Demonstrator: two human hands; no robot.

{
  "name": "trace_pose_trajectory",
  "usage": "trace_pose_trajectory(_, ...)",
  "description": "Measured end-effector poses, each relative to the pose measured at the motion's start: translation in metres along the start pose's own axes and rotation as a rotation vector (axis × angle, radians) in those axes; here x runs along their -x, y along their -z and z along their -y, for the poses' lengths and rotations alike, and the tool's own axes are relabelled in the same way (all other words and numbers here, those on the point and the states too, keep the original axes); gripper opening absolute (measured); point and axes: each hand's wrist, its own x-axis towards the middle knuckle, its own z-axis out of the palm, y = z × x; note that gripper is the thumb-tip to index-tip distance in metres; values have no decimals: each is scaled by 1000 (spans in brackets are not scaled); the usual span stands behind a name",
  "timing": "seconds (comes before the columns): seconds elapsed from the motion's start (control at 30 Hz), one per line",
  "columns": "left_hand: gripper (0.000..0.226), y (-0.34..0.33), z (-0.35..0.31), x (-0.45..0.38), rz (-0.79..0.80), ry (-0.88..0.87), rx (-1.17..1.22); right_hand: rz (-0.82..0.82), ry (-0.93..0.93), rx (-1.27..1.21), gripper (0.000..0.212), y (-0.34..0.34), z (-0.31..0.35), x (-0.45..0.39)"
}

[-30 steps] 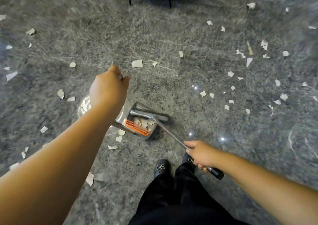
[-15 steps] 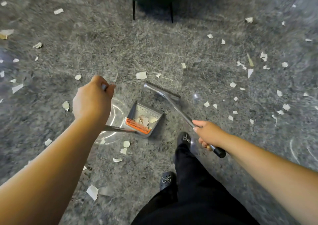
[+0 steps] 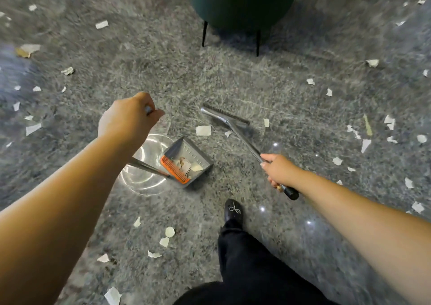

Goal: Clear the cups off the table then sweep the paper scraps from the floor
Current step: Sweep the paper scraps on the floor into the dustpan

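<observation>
My left hand (image 3: 127, 118) grips the top of a metal pole that runs down to a grey dustpan (image 3: 187, 162) standing on the floor. The pan has an orange comb edge and holds a few paper scraps. My right hand (image 3: 277, 170) holds the silver handle of a broom near its black end. The broom head (image 3: 225, 116) rests on the floor beyond the pan. A white paper scrap (image 3: 203, 130) and smaller bits lie between the broom head and the pan. Many more scraps are scattered over the grey speckled floor, thickest at the right (image 3: 365, 145).
A dark green chair (image 3: 240, 1) on thin black legs stands straight ahead at the top. My black shoe (image 3: 233, 211) and trouser leg are below the broom. Scraps lie near my feet (image 3: 169, 232) and at the far left (image 3: 32, 128).
The broom head has swung out of the dustpan and forward onto the floor beyond it. I have stepped forward, and the chair has come into view. Both hands keep their hold.
</observation>
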Motion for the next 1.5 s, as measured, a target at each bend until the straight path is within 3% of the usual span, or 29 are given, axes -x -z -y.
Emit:
trace_pose_trajectory(0.2, 33, -7, 7, -47, -31, -8, -72, 5, 12, 135, 46, 11, 51, -57)
trace_pose_trajectory(0.47, 30, -9, 24, -60, -50, -1, -104, 39, -83, 213, 45, -26, 66, -87)
trace_pose_trajectory(1.0, 28, -3, 29, -38, -24, -72, -22, 232, -116, 165, 48, -113, 23, 45)
trace_pose_trajectory(1.3, 25, 12, 35, -39, 42, -109, 142, 77, -142, -110, 45, -120, 6, 89)
trace_pose_trajectory(1.5, 26, 15, -9, -50, 47, -238, 120, -52, -107, -276, 46, -87, 10, 88)
